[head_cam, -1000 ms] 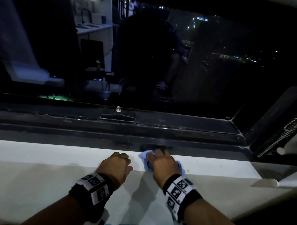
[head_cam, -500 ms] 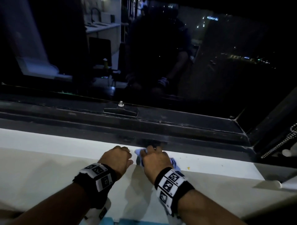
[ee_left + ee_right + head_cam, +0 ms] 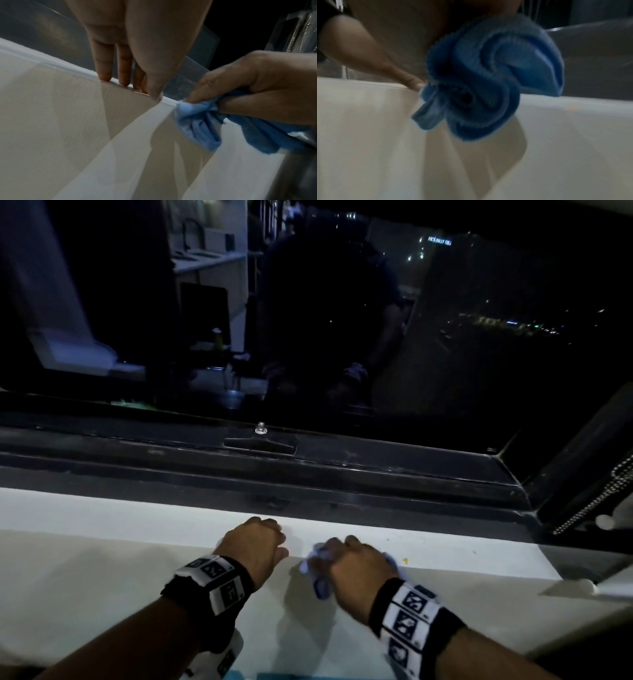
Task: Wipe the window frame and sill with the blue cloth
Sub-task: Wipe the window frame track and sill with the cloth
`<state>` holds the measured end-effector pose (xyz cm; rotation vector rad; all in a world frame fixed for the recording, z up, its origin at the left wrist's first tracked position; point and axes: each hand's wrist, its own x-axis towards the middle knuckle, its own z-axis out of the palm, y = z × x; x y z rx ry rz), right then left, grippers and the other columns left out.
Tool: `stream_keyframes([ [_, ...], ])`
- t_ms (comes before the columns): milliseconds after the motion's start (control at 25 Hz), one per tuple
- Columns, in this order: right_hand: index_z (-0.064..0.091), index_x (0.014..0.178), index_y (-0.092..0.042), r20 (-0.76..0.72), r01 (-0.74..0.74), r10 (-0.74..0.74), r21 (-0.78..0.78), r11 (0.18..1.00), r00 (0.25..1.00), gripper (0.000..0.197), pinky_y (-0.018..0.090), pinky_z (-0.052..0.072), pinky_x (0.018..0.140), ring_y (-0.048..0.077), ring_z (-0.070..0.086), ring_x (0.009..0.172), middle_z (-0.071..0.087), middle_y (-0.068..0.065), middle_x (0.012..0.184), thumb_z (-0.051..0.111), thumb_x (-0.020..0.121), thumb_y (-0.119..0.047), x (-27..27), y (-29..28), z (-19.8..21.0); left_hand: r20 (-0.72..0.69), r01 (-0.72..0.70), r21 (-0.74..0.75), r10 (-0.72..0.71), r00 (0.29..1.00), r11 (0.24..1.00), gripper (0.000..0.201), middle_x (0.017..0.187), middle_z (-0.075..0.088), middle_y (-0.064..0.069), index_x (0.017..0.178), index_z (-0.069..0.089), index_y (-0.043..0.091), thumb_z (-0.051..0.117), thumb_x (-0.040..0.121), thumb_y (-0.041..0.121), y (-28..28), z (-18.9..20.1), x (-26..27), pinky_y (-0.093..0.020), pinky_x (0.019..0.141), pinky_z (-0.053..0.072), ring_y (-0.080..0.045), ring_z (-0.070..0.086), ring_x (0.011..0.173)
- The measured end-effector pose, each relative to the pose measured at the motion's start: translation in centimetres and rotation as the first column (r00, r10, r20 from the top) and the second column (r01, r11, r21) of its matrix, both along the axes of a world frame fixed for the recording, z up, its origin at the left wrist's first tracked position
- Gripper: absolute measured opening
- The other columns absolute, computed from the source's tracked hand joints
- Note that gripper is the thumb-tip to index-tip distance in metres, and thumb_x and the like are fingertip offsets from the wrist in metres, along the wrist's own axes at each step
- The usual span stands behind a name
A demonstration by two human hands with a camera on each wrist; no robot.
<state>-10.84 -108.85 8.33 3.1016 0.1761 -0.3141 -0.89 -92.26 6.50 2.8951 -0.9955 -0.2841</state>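
Observation:
The white sill point(image 3: 102, 511) runs below the dark window frame point(image 3: 342, 474). My right hand point(image 3: 346, 549) grips the bunched blue cloth point(image 3: 317, 575) at the sill's near edge. The cloth point(image 3: 479, 81) hangs in folds below the palm in the right wrist view, over the beige surface beneath the edge. My left hand point(image 3: 260, 529) holds nothing; its fingertips point(image 3: 123, 81) rest on the sill's edge, just left of the cloth point(image 3: 202, 121). The right hand point(image 3: 257, 88) is close beside it, apart from it.
A latch with a metal stud point(image 3: 261, 440) sits on the frame ahead of my hands. A bead chain point(image 3: 596, 501) hangs at the right corner beside a small white knob point(image 3: 604, 522). A yellow speck point(image 3: 406, 560) lies on the sill right of the cloth.
My right hand has drawn the cloth back from the dark frame to the sill's near edge and a little to the right. The left hand has stayed where it was.

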Motion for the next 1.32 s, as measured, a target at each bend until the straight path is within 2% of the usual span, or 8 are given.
stream_keyframes([
  [160, 0.039, 0.135, -0.032, 0.105, 0.323, -0.318, -0.03, 0.946, 0.942, 0.038, 0.042, 0.04, 0.094, 0.033, 0.04, 0.12, 0.043, 0.008, 0.132, 0.035, 0.097, -0.031, 1.4, -2.0, 0.2, -0.014, 0.018, 0.013, -0.018, 1.0, 1.0, 0.036, 0.136, 0.045, 0.006, 0.12, 0.055, 0.023, 0.039, 0.095, 0.042, -0.1, 0.1, 0.0, -0.035, 0.097, 0.041, -0.019, 0.039, 0.123],
  [320, 0.042, 0.13, -0.037, -0.018, 0.189, -0.189, 0.015, 0.982, 0.982, 0.037, 0.039, 0.044, 0.093, 0.029, 0.046, 0.117, 0.046, 0.006, 0.127, 0.044, 0.093, -0.035, -0.9, -1.9, 0.1, -0.027, 0.031, 0.01, -0.031, 0.999, 0.999, 0.034, 0.133, 0.048, 0.005, 0.116, 0.058, 0.02, 0.04, 0.095, 0.04, -0.2, -0.1, 0.1, -0.035, 0.094, 0.042, -0.02, 0.04, 0.121],
  [520, 0.042, 0.132, -0.028, 0.116, 0.392, -0.388, -0.008, 0.92, 0.914, 0.038, 0.04, 0.039, 0.095, 0.031, 0.042, 0.119, 0.044, 0.01, 0.132, 0.04, 0.094, -0.022, 1.1, -1.4, 0.1, -0.011, 0.06, 0.027, -0.06, 0.998, 0.998, 0.034, 0.13, 0.049, 0.003, 0.114, 0.058, 0.017, 0.04, 0.095, 0.039, -0.2, 0.0, 0.4, -0.036, 0.094, 0.043, -0.021, 0.041, 0.12],
  [680, 0.043, 0.129, -0.04, -0.016, 0.165, -0.165, 0.063, 0.984, 0.986, 0.043, 0.04, 0.044, 0.095, 0.03, 0.046, 0.116, 0.047, 0.005, 0.13, 0.047, 0.09, -0.024, -2.0, -1.7, -0.5, -0.007, 0.09, 0.067, -0.09, 0.996, 0.994, 0.034, 0.126, 0.05, 0.001, 0.112, 0.058, 0.017, 0.039, 0.095, 0.039, -0.2, 0.6, 0.4, -0.038, 0.093, 0.044, -0.022, 0.042, 0.118],
  [800, 0.044, 0.124, -0.05, 0.025, 0.314, -0.319, 0.12, 0.942, 0.947, 0.041, 0.038, 0.045, 0.096, 0.025, 0.049, 0.116, 0.051, 0.0, 0.124, 0.052, 0.086, -0.037, -1.1, -5.9, 0.8, 0.023, 0.082, 0.166, -0.087, 0.996, 0.983, 0.033, 0.125, 0.051, -0.004, 0.114, 0.056, 0.013, 0.041, 0.095, 0.035, -0.9, 1.8, -0.3, -0.04, 0.092, 0.044, -0.026, 0.046, 0.117],
  [920, 0.041, 0.131, -0.04, 0.133, 0.421, -0.415, -0.018, 0.907, 0.9, 0.039, 0.039, 0.042, 0.097, 0.029, 0.044, 0.12, 0.045, 0.004, 0.132, 0.041, 0.094, -0.027, -1.2, -6.8, 0.2, 0.12, 0.124, 0.144, -0.142, 0.983, 0.982, 0.031, 0.126, 0.051, -0.005, 0.113, 0.056, 0.016, 0.044, 0.092, 0.035, -2.5, 2.7, -1.4, -0.04, 0.096, 0.041, -0.028, 0.047, 0.116],
  [1120, 0.051, 0.125, -0.039, 0.002, 0.212, -0.214, 0.119, 0.97, 0.977, 0.039, 0.036, 0.046, 0.092, 0.026, 0.05, 0.114, 0.052, 0.001, 0.124, 0.05, 0.088, -0.029, -4.9, -8.2, 0.1, 0.001, 0.131, 0.027, -0.132, 0.991, 0.991, 0.03, 0.129, 0.045, 0.0, 0.116, 0.052, 0.015, 0.045, 0.092, 0.033, -6.1, 2.4, -3.8, -0.04, 0.092, 0.044, -0.023, 0.038, 0.123],
  [1320, 0.043, 0.13, -0.039, 0.106, 0.392, -0.403, 0.113, 0.913, 0.909, 0.044, 0.035, 0.042, 0.094, 0.029, 0.045, 0.118, 0.045, 0.007, 0.129, 0.043, 0.09, -0.021, -3.0, -10.8, -0.3, 0.01, 0.137, 0.019, -0.137, 0.99, 0.99, 0.028, 0.128, 0.045, 0.001, 0.115, 0.053, 0.016, 0.041, 0.094, 0.029, -9.3, 1.7, -5.7, -0.04, 0.088, 0.044, -0.024, 0.04, 0.119],
])
